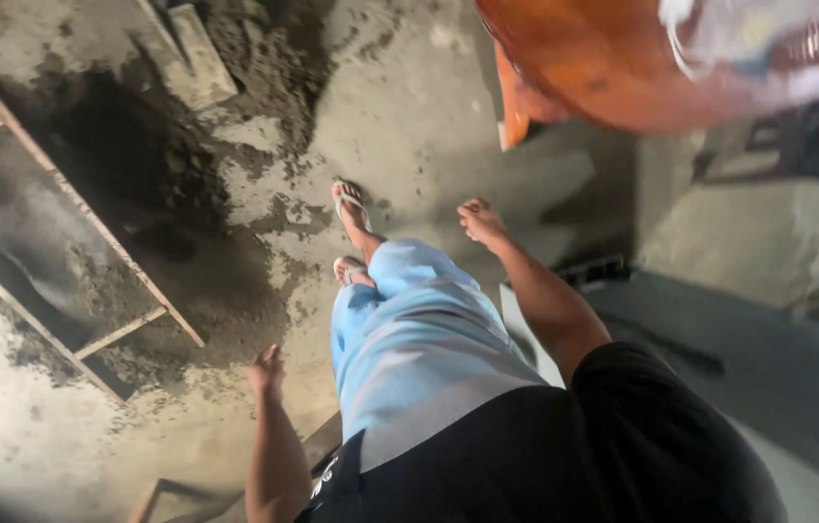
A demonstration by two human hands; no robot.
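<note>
Both hands empty: left hand (267, 371) at 7 o'clock, right hand (479, 221) centre, fingers loosely curled; frame (61, 194) at 9 o'clock on floor (409, 107).

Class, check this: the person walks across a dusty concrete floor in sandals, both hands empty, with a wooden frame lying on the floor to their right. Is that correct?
Not quite. The head view shows the wooden frame lying to the person's left, not right. The rest holds: left hand and right hand are empty, sandals on, dusty concrete floor.
</note>
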